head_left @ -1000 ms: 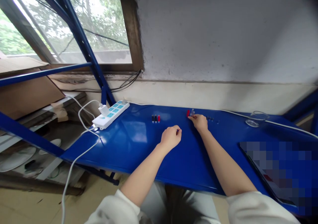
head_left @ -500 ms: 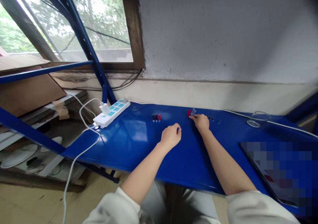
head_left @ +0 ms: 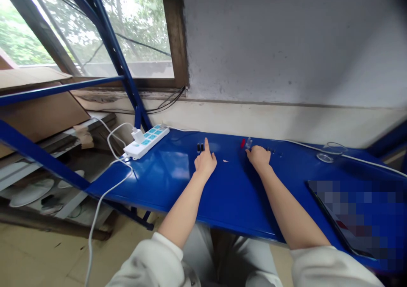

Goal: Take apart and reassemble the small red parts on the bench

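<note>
- left hand (head_left: 205,165): well to the right of the white power strip (head_left: 146,141), palm down, with the index finger (head_left: 206,145) stretched out and the other fingers curled in; it shows nothing in its grip
- two small black cylinders (head_left: 200,148): right of the power strip, standing close together just beside the left index fingertip; i cannot tell if they touch
- right hand (head_left: 259,156): farther right of the power strip than the left hand, palm down with the fingers loosely curled; i cannot tell if it has hold of anything
- small red piece (head_left: 243,143) and small clear plastic piece (head_left: 248,143): side by side, just beyond the right fingertips, farther from the power strip than the black cylinders
- small dark pieces (head_left: 270,150): just right of the right hand, too small to make out
- tan scrap (head_left: 225,161): lying between the two hands
- blue metal shelf top (head_left: 235,198): runs under the power strip and both hands
- white cable (head_left: 104,202): hangs down from the power strip, over the shelf's front edge
</note>
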### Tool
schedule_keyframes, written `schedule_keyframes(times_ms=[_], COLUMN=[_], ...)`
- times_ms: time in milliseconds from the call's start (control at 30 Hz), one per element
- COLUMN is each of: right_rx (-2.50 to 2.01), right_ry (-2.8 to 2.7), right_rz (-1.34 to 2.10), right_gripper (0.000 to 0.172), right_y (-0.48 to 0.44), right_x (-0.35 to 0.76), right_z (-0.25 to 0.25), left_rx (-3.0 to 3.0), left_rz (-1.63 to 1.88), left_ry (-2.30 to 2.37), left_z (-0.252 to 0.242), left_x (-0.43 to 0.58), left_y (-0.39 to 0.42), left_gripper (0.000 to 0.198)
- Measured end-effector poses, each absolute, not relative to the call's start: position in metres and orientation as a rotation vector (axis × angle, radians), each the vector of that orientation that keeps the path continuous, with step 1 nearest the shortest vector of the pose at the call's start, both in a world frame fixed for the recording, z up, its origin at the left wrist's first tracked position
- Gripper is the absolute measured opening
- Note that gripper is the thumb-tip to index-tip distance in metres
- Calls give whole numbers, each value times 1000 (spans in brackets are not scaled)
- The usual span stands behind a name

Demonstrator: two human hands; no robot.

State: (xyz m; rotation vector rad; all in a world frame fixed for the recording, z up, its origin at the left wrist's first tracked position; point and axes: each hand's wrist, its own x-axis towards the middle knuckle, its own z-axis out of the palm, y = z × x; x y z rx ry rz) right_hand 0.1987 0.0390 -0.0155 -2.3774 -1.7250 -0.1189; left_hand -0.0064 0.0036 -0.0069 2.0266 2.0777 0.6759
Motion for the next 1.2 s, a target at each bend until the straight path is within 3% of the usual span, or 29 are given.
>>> schedule_keyframes(times_ms=[167, 367, 533, 733, 1200], right_rx=[-2434, -2354, -1935, -1443, -1609], right_ry=[-1765, -1770, -1707, -1561, -1812], right_rz=[-161, -102, 248, 608, -66], right_gripper=[30, 33, 51, 58, 58], right_y=[21, -11, -16, -11, -21], right_x=[192, 183, 170, 155, 158], right_z=[-5, 4, 0, -15, -4], left_rx=[2046, 1980, 1711, 1512, 1728], left_rz=[758, 1107, 1330, 1193, 1156], left_ry=[2040, 1775, 1139, 785, 1016], left_z=[-12, -19, -20, -20, -15], left_x=[-11, -11, 13, 32, 28], left_y=[9, 15, 7, -6, -12], left_gripper=[51, 22, 16, 18, 30])
